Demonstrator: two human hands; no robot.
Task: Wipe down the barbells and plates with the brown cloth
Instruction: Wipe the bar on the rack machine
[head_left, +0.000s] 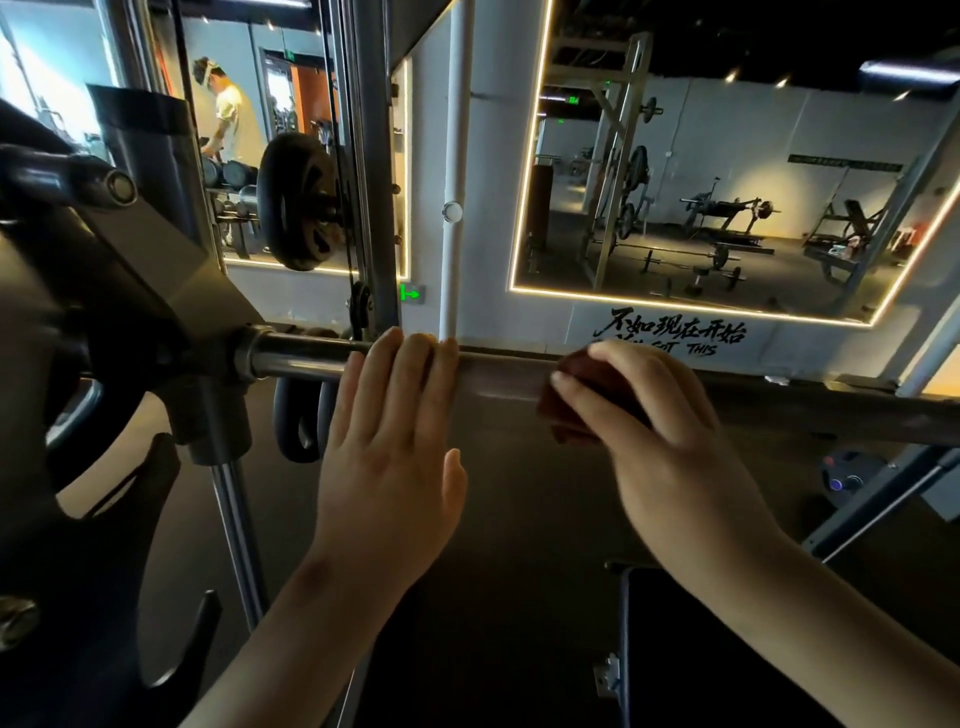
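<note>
Well, on the head camera the clearest writing is on the pale wall (498, 156) at 3 o'clock from the middle: black brush-stroke characters (675, 328) reading 不如现在开始. Beneath them is a line in English whose visible part reads "GOT THIS"; its first word is hidden behind the right hand (660, 415). At 11 o'clock a small green sign (410, 294) shows an arrow. Its other marks are too small to read.

The bar (311, 353) runs level across the middle. It is bright, shiny steel at 9 o'clock, where it enters a grey metal bracket (171, 291), and duller and darker toward 3 o'clock.

The left hand (395, 415) lies flat over the bar, its fingers straight and close together and its thumb held out to the side. At 3 o'clock from it, the right hand curls round the brown cloth (582, 384), a dark reddish-brown wad bunched against the bar, with only its edges showing past the fingers.

A black weight plate (298, 200) hangs at 10 o'clock in front of a mirror (249, 156). A larger mirror (727, 156) with a lit frame fills 1 o'clock, reflecting racks and benches.
</note>
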